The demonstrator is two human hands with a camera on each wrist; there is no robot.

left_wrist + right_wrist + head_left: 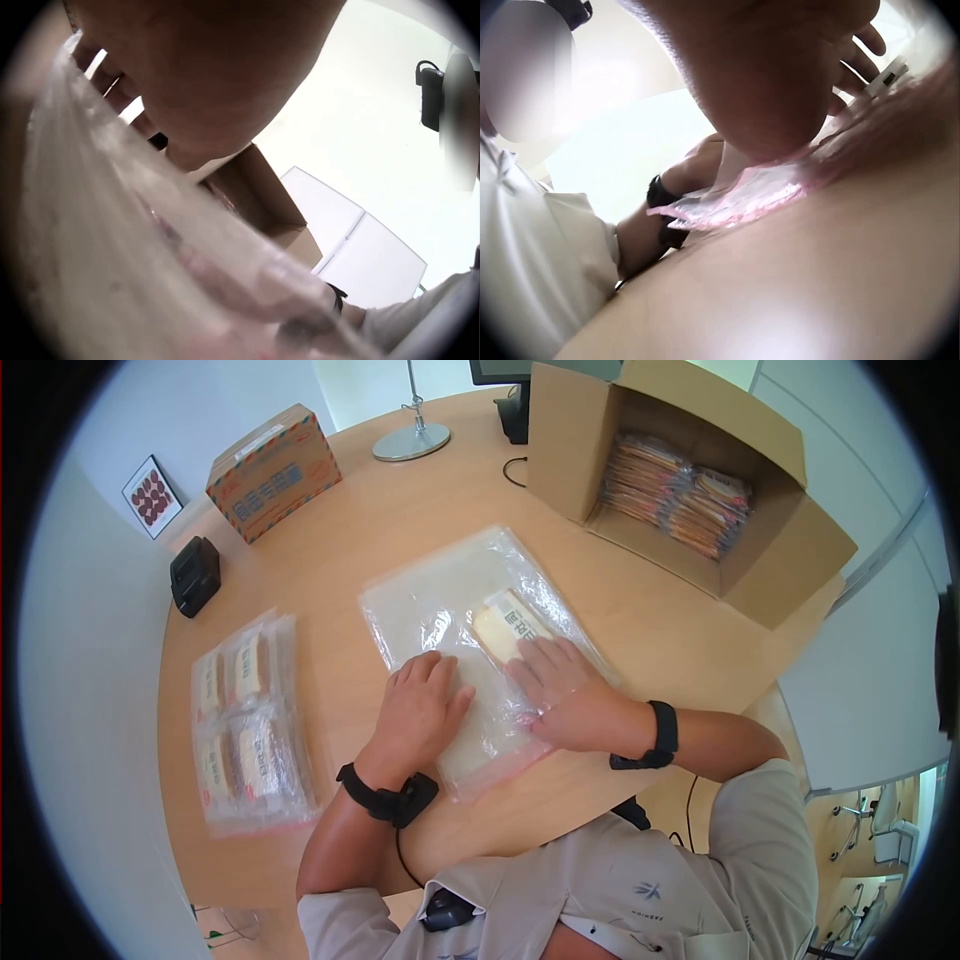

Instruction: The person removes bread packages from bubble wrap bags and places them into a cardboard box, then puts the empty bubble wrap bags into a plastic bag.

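A large clear plastic bag [410,610] with a pink edge lies flat on the wooden table. On its right side is a flat cream packet [510,622] printed with dark characters. My right hand [565,695] lies over the packet's lower end, fingers extended and pressing on it. The bag's pink edge [742,210] shows under that palm in the right wrist view. My left hand [420,705] rests on the bag's left part, palm down, fingers forward and slightly bent. Blurred plastic [112,225] fills much of the left wrist view.
To the left lies a clear bag [250,720] holding several similar packets. An open cardboard box [570,440] with stacked packets stands back right. A closed carton [275,475], a black device [195,575] and a round metal stand [411,442] sit along the far side.
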